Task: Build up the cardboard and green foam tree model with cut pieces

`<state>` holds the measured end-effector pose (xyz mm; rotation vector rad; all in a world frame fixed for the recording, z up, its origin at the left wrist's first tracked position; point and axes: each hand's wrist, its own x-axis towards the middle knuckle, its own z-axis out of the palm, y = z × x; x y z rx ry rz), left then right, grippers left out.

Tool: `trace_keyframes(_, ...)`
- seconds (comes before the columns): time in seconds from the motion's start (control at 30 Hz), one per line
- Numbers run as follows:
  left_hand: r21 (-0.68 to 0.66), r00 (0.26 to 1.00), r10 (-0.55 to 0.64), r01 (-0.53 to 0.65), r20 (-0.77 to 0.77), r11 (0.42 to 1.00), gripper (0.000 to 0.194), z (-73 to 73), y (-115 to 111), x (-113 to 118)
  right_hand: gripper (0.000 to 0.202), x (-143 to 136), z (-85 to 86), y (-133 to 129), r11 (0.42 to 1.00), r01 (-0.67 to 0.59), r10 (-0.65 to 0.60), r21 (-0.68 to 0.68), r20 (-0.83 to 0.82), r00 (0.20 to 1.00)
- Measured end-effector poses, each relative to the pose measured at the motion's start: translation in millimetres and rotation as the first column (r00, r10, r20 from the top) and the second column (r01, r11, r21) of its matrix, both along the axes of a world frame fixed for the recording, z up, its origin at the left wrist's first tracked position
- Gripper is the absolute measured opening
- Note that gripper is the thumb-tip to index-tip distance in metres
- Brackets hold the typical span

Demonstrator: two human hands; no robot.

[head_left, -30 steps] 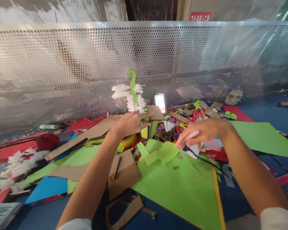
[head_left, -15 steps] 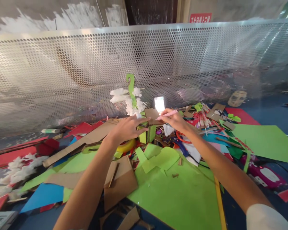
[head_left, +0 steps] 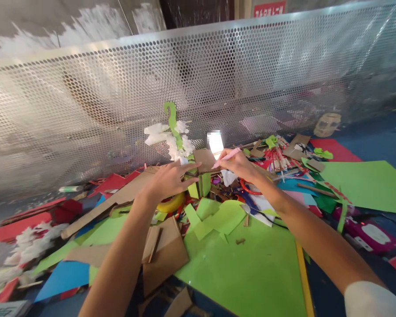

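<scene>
A slim pink pen (head_left: 227, 157) is pinched in my right hand (head_left: 239, 165), tilted, its lower tip at the right edge of a small brown cardboard piece (head_left: 203, 157). My left hand (head_left: 166, 180) is at that cardboard's left side, index finger laid over it and thumb just below its near edge. Folded green card (head_left: 204, 184) stands beneath the cardboard. Behind my left hand rises a curled green paper shape (head_left: 172, 121) with white tufts (head_left: 175, 147). A yellow tape roll (head_left: 171, 204) lies under my left wrist.
A perforated metal screen (head_left: 125, 97) closes off the back. Green sheets (head_left: 244, 268), cardboard scraps (head_left: 166, 251) and red pieces (head_left: 23, 226) cover the floor. Near my right forearm are an orange-handled tool (head_left: 249, 187) and a magenta device (head_left: 371, 233) with a cord. A bright screen (head_left: 215, 145) stands behind.
The view has tilted and shifted slightly, moving the surroundings within the picture. Both hands keep nearly the same pose, with the pink pen still in my right hand.
</scene>
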<state>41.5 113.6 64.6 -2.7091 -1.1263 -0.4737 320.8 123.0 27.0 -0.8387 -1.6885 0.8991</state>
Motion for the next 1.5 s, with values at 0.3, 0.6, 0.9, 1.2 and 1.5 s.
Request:
trace_keyframes(0.3,-0.030,1.000,0.021,-0.021,-0.019,0.999,0.053,3.1,-3.2,3.9,0.018,0.7,-4.3,0.3,0.996,-0.051,0.047,-0.067,-0.055,0.997)
trace_keyframes(0.6,0.017,0.999,0.018,-0.017,-0.043,1.000,0.054,0.8,-1.8,2.0,0.027,-0.9,-9.4,3.5,0.992,-0.018,0.006,-0.128,-0.093,0.996)
trace_keyframes(0.9,-0.003,0.999,0.018,-0.019,-0.047,1.000,0.056,1.0,-2.8,2.6,0.028,-0.1,-15.7,9.0,0.992,-0.033,0.019,-0.122,-0.119,0.993)
trace_keyframes(1.2,0.007,0.999,0.008,-0.007,-0.051,1.000,0.057,-2.6,-1.6,-0.5,0.031,-3.4,-15.5,7.6,0.980,-0.087,0.050,-0.180,-0.202,0.978)
trace_keyframes(1.5,-0.010,1.000,-0.009,0.008,-0.018,1.000,0.055,-3.1,-4.0,-0.2,0.031,-6.1,-14.3,7.0,0.985,-0.043,0.011,-0.169,-0.188,0.982)
